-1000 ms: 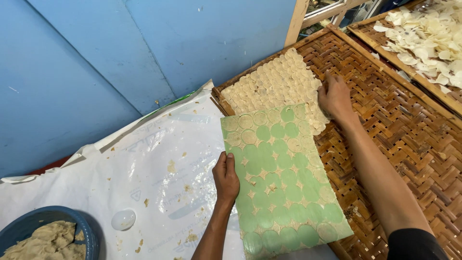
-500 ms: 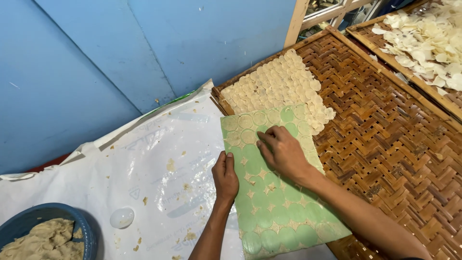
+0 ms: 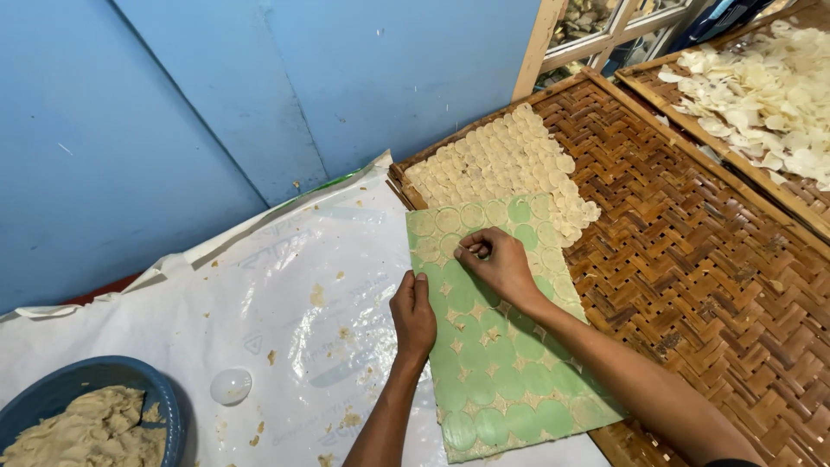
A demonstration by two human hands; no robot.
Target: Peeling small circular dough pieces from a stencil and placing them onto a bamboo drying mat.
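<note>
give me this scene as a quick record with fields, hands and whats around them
left hand: flat on the left edge of the green sheet
right hand: fingertips pinched on the sheet's upper part
sheet: lies half on the woven tray, covered in thin round dough discs
discs on tray: pale patch just beyond the sheet
bowl: blue, holds dough, lower left
plastic: white, spotted with dough bits

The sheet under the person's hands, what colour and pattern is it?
The sheet is light green, dotted with rows of round discs, seen in the head view.
</note>
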